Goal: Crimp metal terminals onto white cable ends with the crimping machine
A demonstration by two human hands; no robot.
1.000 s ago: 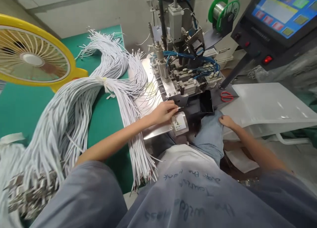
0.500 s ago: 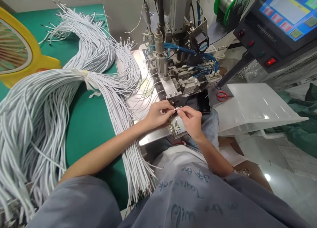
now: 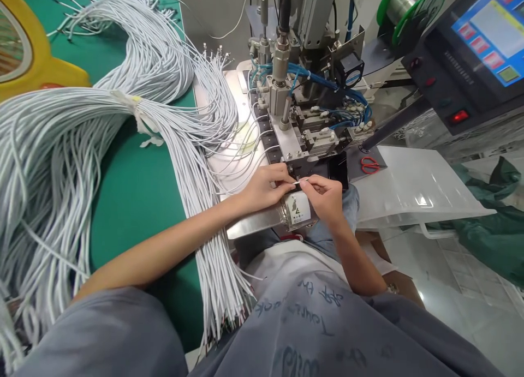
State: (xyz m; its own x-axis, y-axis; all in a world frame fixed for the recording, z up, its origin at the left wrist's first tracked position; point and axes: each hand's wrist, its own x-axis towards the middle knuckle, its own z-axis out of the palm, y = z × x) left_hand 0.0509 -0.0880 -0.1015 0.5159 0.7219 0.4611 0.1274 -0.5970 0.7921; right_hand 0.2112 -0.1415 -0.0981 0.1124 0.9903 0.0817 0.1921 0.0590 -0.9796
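Observation:
My left hand pinches a short white cable end at the front edge of the machine. My right hand has its thumb and finger closed on the same cable end, and the fingertips of both hands nearly meet. Just below them lies a clear bag with a white label. Left of my hands, a large bundle of white cables is tied with a pale band and drapes over my left forearm's side of the green table.
Red-handled scissors lie right of the machine, beside a translucent white sheet. A solder wire spool and a touch screen stand at upper right. A yellow racket-like object is at upper left.
The camera view has shifted and tilted slightly, so the surroundings sit differently in the picture. Both hands keep their pinch on the white cable end at the machine's front.

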